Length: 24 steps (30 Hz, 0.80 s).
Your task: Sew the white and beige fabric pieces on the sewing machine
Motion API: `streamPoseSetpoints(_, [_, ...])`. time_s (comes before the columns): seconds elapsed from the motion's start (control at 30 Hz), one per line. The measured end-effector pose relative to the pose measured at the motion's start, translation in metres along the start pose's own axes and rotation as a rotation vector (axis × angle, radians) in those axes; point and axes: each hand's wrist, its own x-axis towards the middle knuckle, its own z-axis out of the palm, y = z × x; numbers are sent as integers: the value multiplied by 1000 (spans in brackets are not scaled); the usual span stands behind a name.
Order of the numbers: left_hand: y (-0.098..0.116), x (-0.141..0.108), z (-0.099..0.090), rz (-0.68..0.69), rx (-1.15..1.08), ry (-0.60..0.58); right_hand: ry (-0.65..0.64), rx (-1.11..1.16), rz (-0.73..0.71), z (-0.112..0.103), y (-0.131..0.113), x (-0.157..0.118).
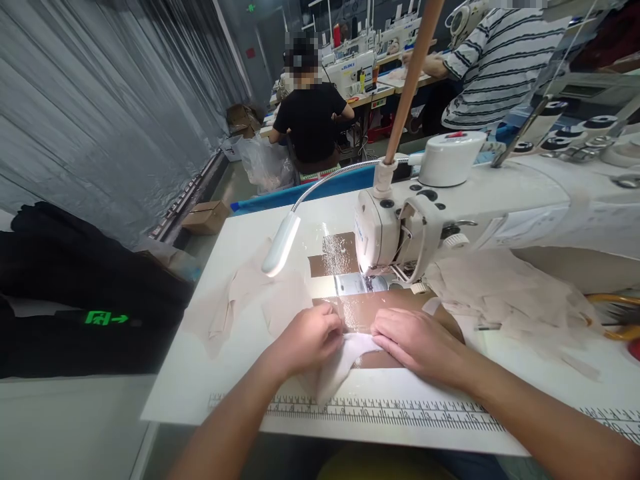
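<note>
A small piece of pale thin fabric [345, 353] is stretched between my two hands, over brown tape [385, 361] on the sewing table. My left hand [313, 337] pinches its left end, fingers curled in. At the other end, my right hand [415, 340] is closed on the fabric's edge, with the fingertips partly hidden. Just beyond my hands stands the sewing machine [377, 230], its needle area lit above a metal plate [350, 285]. More sheer beige fabric [285, 300] lies left of my left hand.
A bendable lamp [281, 245] hangs over the table's left part. Crumpled beige fabric [510, 293] and orange-handled scissors [613, 317] lie at right. A printed ruler [370, 411] runs along the front edge. Two people sit at machines beyond; a cardboard box [205, 217] is on the floor.
</note>
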Motion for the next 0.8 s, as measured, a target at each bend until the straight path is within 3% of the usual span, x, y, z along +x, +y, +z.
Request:
streamPoseSetpoints(0.17, [0,-2,-1,72,-160,-16,104,224,-73,-4,0,-1])
streamPoseSetpoints(0.3, [0,-5,2,77,-363,-73,12,326,-56,-11,-7,1])
streamPoseSetpoints(0.47, [-7,-6,8,40,-524,-13,-36,504,67,-15,-5,0])
streamPoseSetpoints(0.6, [-12,-8,8,-7,-550,15,-9,550,176,-17,1,0])
streamPoseSetpoints(0.8, [-13,-9,4,-36,-495,77,72,495,206,-21,2,2])
